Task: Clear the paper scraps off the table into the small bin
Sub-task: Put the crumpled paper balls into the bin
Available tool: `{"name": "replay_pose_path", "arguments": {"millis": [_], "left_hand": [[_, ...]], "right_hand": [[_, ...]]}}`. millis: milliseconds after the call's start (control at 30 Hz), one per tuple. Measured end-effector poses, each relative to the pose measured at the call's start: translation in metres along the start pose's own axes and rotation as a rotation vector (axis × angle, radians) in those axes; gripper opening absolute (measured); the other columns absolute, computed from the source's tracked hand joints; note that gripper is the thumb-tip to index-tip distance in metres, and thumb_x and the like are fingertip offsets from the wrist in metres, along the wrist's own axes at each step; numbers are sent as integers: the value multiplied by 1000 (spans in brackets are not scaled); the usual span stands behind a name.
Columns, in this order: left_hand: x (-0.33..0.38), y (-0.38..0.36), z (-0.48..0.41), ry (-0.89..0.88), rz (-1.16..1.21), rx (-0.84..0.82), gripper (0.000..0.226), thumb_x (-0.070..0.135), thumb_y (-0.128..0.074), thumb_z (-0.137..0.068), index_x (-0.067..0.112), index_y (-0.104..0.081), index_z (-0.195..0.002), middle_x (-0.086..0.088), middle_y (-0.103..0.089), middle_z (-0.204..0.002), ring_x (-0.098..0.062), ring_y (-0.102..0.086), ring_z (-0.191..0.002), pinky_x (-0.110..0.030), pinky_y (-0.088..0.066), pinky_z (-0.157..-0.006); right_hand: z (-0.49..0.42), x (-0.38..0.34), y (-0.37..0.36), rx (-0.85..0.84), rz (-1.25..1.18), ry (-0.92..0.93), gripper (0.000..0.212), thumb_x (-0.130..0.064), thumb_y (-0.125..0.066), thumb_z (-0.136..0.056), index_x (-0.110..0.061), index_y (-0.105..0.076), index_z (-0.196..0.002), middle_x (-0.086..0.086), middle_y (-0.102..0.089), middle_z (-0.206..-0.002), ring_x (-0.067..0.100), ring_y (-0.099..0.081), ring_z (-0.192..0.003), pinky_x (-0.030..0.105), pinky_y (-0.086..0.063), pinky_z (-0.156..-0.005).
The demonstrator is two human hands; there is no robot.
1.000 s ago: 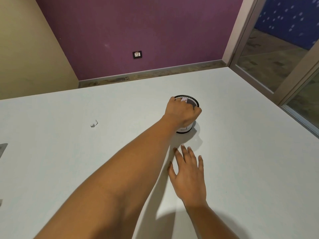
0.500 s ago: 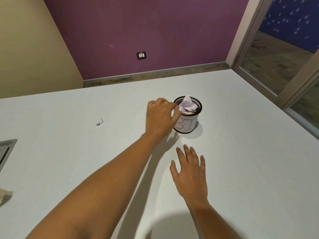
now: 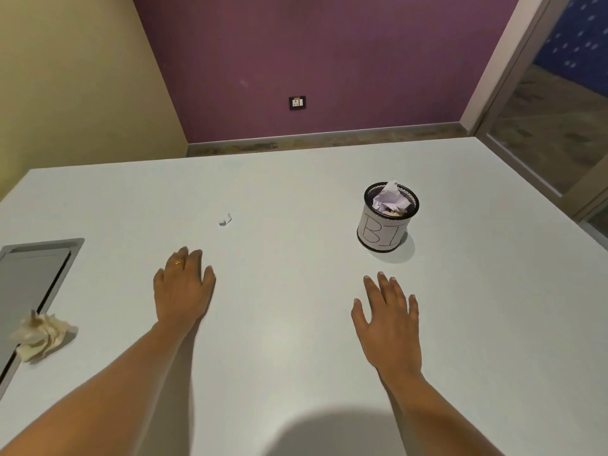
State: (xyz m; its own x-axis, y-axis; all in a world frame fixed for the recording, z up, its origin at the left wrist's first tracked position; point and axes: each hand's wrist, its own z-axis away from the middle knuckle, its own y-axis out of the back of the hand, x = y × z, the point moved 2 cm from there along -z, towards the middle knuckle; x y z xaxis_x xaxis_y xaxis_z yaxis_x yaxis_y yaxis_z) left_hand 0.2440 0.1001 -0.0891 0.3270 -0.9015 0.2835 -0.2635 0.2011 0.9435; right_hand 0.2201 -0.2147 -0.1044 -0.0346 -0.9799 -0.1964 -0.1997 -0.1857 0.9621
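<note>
Head view: left hand (image 3: 182, 287), right hand (image 3: 388, 327) (hands relaxed, empty) well apart over table (image 3: 286, 340); bin (image 3: 383, 230) beyond right.

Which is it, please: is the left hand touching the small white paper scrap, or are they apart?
Apart. The head view shows bare table between the left hand and the small white paper scrap lying beyond it.

You face purple wall (image 3: 329, 60) at top centre, black socket plate (image 3: 297, 102) low on it. Yellow-cream wall (image 3: 65, 77) fills upper left, meets purple in corner. Grey skirting (image 3: 329, 138) along purple wall's foot. Upper right: pale door frame (image 3: 513, 77), glass pane (image 3: 559, 120) beside it. White table (image 3: 279, 192) spans lower frame; grey recessed panel (image 3: 29, 278) at left edge. Soft shadow (image 3: 329, 432) at bottom centre.
</note>
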Motion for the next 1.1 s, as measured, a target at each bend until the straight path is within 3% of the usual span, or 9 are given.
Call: {"name": "replay_pose_path", "arguments": {"millis": [133,267,433,633,833,933,1000,1033,1100], "left_hand": [[-3,-1,2,68,8,-58,46,29,-42,-93,11,-40,-135,-12,-35,-147,-27,-24,-139,-53,-17,-111],[-3,0,2,113,11,-71,51,35,-38,-92,13,-34,-138,-8,-31,-150,-24,-19,-141,-53,-13,-113],[-4,-1,0,119,6,-73,52,35,-37,-92,11,-32,-139,-7,-29,-150,-23,-17,-142,-50,-13,-114],[-5,-4,-1,115,-10,-61,53,36,-35,-93,12,-30,-140,-7,-29,-151,-24,-16,-142,-51,-12,-114],[-4,-6,0,115,-15,-47,53,36,-35,-93,12,-30,-140,-7,-28,-151,-24,-16,-143,-51,-12,-115],[-4,-6,-1,114,-15,-48,53,37,-35,-93,12,-30,-140,-7,-28,-151,-24,-16,-143,-52,-12,-115],[-4,-6,-1,112,-12,-46,53,36,-35,-93,12,-31,-139,-8,-29,-151,-24,-16,-143,-52,-12,-114],[-4,-6,-2,112,-8,-44,52,36,-35,-93,11,-32,-139,-8,-29,-151,-24,-16,-143,-52,-12,-114],[-4,-6,-1,112,-3,-42,52,36,-36,-93,11,-33,-138,-8,-30,-150,-25,-17,-142,-52,-12,-114]], "right_hand": [[0,0,-1,-40,-16,15,63,-47,-16,-87,-19,-47,-134,5,-44,-144,23,-37,-136,50,-25,-111],[-5,-4,3,-26,40,70,59,-44,-24,-86,-14,-52,-128,13,-54,-134,33,-48,-126,58,-33,-103],[-47,-76,-1,-57,0,318,56,-40,-36,-82,-9,-52,-126,13,-57,-129,33,-56,-116,53,-43,-97],[-99,-192,-17,-226,-243,553,54,-18,-48,-90,-11,-33,-141,14,-29,-150,30,-28,-137,44,-27,-112],[-129,-254,-44,-419,-45,665,47,-16,-31,-99,-18,-21,-145,9,-8,-157,30,-5,-144,43,-10,-117],[-132,-259,-55,-488,-21,648,46,-11,-31,-99,-14,-23,-144,10,-10,-157,31,-6,-144,42,-14,-116],[-128,-256,-54,-476,-128,621,36,-4,-34,-96,-6,-39,-132,15,-32,-146,31,-27,-135,40,-35,-105],[-126,-253,-52,-434,-155,613,24,2,-37,-93,-2,-50,-112,17,-47,-125,31,-42,-117,35,-44,-87],[-121,-245,-45,-335,-151,623,24,14,-40,-82,-6,-41,-68,10,-42,-79,24,-40,-81,27,-30,-53]]}}
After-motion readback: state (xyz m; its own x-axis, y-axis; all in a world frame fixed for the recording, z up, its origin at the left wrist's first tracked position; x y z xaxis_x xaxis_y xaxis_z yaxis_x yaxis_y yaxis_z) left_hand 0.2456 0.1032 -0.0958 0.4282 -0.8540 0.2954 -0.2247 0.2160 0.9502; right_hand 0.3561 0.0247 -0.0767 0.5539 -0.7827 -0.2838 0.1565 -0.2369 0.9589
